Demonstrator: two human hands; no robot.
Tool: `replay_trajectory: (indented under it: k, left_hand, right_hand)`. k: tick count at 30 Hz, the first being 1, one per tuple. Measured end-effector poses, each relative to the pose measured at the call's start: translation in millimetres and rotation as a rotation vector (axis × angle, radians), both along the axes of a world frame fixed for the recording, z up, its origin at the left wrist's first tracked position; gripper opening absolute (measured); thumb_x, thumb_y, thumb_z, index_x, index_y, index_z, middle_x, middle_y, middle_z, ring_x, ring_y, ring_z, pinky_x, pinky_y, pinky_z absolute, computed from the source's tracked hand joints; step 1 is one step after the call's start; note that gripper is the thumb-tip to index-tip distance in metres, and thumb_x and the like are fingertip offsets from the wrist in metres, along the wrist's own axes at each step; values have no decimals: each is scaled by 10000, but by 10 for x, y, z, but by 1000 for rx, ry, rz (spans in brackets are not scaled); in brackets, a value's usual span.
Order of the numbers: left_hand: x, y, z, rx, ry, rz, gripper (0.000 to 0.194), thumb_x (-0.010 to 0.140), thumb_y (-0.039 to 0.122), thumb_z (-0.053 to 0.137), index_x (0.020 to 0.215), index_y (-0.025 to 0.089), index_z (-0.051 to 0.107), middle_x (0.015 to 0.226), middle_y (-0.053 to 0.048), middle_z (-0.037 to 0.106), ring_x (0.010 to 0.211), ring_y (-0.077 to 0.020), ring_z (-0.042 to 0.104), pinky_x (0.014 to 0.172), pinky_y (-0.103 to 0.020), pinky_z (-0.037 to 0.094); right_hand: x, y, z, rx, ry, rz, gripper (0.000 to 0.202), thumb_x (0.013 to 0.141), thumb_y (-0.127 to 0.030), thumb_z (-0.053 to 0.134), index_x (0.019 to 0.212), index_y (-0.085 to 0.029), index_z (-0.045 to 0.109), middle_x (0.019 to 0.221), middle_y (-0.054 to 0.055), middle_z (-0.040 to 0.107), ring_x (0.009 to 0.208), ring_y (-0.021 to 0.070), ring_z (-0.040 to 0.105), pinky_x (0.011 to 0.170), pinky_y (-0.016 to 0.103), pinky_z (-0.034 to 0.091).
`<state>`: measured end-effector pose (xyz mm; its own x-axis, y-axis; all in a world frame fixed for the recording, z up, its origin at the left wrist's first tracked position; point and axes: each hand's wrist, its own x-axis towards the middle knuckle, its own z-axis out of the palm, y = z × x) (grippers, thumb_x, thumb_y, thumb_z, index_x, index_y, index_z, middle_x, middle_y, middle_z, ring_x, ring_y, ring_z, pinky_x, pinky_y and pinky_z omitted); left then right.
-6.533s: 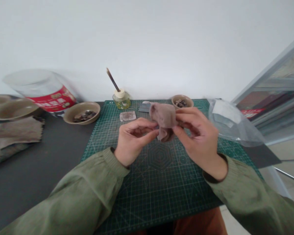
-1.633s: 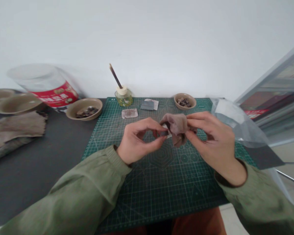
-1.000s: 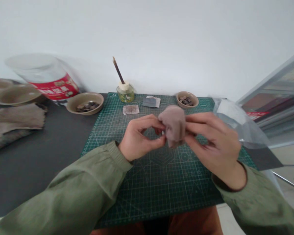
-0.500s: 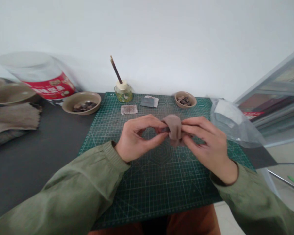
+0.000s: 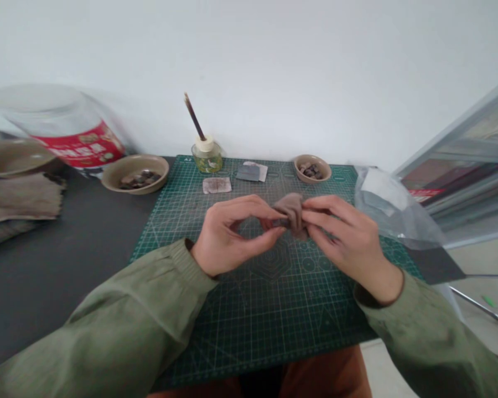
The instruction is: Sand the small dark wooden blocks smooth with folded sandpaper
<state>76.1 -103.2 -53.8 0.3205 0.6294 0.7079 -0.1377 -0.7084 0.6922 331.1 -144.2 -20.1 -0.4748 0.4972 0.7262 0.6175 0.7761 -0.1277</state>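
Between thumb and fingers, my left hand (image 5: 236, 232) pinches a small dark piece (image 5: 279, 223), whose kind I cannot make out. My right hand (image 5: 346, 232) is closed on a greyish-brown cloth (image 5: 291, 210), which is bunched against the right end of the dark piece and hides part of it. Both hands are held above the green cutting mat (image 5: 249, 320). Beyond them on the mat lie a stained whitish pad (image 5: 216, 185) and a grey sheet (image 5: 248, 172) with a paler one under it.
Small bowls with dark pieces stand at left (image 5: 136, 172) and at the back right (image 5: 312, 167). A glass bottle with sticks (image 5: 207, 156) stands near the wall. Left are a large red-labelled jar (image 5: 83, 146) and folded cloth (image 5: 20, 199); right, a plastic bag (image 5: 398, 213).
The cloth has become more crumpled and twisted, showing more of the dark piece. My right hand has shifted slightly left and up; my left hand holds nearly the same pose.
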Motion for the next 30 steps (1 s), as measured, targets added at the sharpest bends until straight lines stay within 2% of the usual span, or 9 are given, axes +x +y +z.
replay_trajectory:
  k: [7, 9, 12, 14, 19, 23, 26, 28, 30]
  left_hand:
    - [0, 16, -11, 6, 6, 7, 203, 908, 113, 924, 1080, 211, 877, 936, -83, 839, 822, -199, 760, 782, -352, 633]
    - [-9, 22, -26, 8, 13, 8, 193, 892, 124, 938, 1051, 206, 867, 941, -89, 837, 838, -211, 768, 792, -365, 636]
    - [-20, 24, -32, 19, 36, 24, 186, 868, 140, 959, 1011, 204, 860, 956, -97, 840, 853, -225, 775, 794, -376, 635]
    - [-20, 22, -29, 12, 48, 36, 189, 885, 142, 946, 1045, 209, 871, 950, -91, 840, 834, -215, 764, 785, -370, 632]
    - [0, 32, -45, -16, 30, 33, 171, 920, 147, 926, 1076, 202, 882, 932, -93, 831, 816, -203, 746, 767, -358, 624]
    - [0, 59, -62, 0, 21, 41, 219, 962, 154, 899, 1170, 222, 895, 990, -101, 837, 856, -204, 756, 793, -360, 635]
    - [-2, 63, -56, 15, 43, 27, 289, 994, 166, 874, 1272, 245, 895, 1109, -123, 867, 987, -232, 802, 894, -378, 668]
    - [5, 49, -49, -11, 40, 25, 275, 1000, 190, 877, 1269, 241, 899, 1156, -128, 885, 1041, -248, 829, 947, -384, 690]
    - [18, 26, -42, -64, 14, 37, 237, 983, 222, 907, 1220, 220, 907, 1129, -121, 901, 1005, -246, 855, 932, -364, 718]
  right_hand:
    - [-93, -171, 118, -5, 266, -116, 286, 1016, -52, 744, 1166, -279, 831, 1155, 93, 849, 1021, 266, 813, 849, 444, 692]
    - [-136, -197, 146, -4, 255, -77, 298, 1013, -43, 753, 1176, -280, 834, 1181, 93, 850, 1031, 262, 816, 859, 432, 694]
    - [-142, -135, 137, -19, 82, -4, 297, 1041, -33, 712, 1201, -255, 827, 1218, 104, 846, 1087, 258, 820, 924, 428, 694]
    - [-118, -69, 119, -25, 35, -41, 290, 1053, -25, 668, 1182, -235, 822, 1186, 114, 843, 1084, 263, 820, 918, 432, 692]
    - [-118, -111, 159, -24, 218, -163, 262, 1025, -60, 731, 1166, -265, 813, 1160, 88, 849, 1031, 269, 807, 868, 433, 676]
    - [-167, -228, 202, -79, 303, -164, 270, 1023, -78, 746, 1190, -284, 797, 1171, 82, 836, 1046, 279, 786, 905, 458, 659]
    - [-172, -227, 171, -115, 367, -155, 270, 1001, -79, 761, 1187, -272, 788, 1155, 79, 813, 1036, 271, 776, 873, 439, 647]
    - [-173, -209, 123, -177, 402, -135, 265, 988, -81, 767, 1182, -260, 791, 1143, 75, 800, 1016, 257, 770, 831, 407, 641]
    - [-185, -201, 64, -282, 451, -99, 252, 992, -89, 763, 1183, -250, 793, 1136, 71, 789, 1002, 239, 767, 821, 382, 648]
